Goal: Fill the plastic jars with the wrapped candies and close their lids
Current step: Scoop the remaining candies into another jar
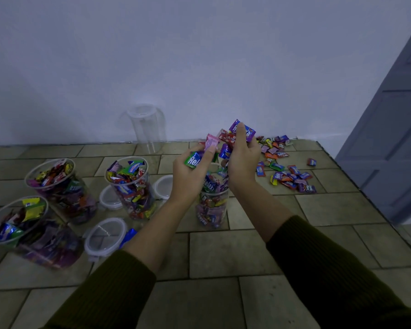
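The candies (249, 134) pinched in my right hand (243, 162) and my left hand (188, 179) wear glossy, crinkled film wrappers that catch the light, as does the loose pile (290, 179) at two o'clock from the jar (211, 210) under my hands. That jar, the three full jars (133, 193) at nine o'clock and the empty jar (147, 129) at eleven are clear, smooth plastic, and the lids (105, 233) are the same clear plastic with milky white rims. My sleeves (330, 269) are matt ribbed knit cloth, the tiles (223, 252) are matt and faintly mottled with dark joints, and the wall (199, 55) is flat matt paint.
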